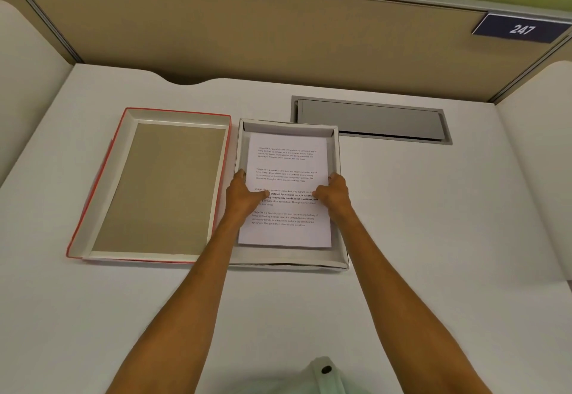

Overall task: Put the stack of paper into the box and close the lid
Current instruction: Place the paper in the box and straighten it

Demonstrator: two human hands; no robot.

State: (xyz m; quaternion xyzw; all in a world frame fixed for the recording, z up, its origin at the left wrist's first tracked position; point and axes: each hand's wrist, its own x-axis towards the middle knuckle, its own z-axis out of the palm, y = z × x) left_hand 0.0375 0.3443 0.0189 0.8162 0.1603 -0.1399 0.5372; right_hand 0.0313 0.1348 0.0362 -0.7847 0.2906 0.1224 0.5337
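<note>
A stack of white printed paper (288, 164) lies inside the open white box (337, 152) at the middle of the desk. My left hand (244, 192) grips the stack's left edge, thumb on top of the sheet. On the right edge, my right hand (334, 192) holds the stack the same way. The lid (154, 186), red outside with a brown inner face, lies upside down on the desk just left of the box, its edge touching the box.
A grey cable hatch (371, 121) is set into the white desk (433, 223) behind the box, to the right. Beige partition walls (247, 31) close the desk at the back and sides. A sign reading 247 (521, 29) hangs at top right.
</note>
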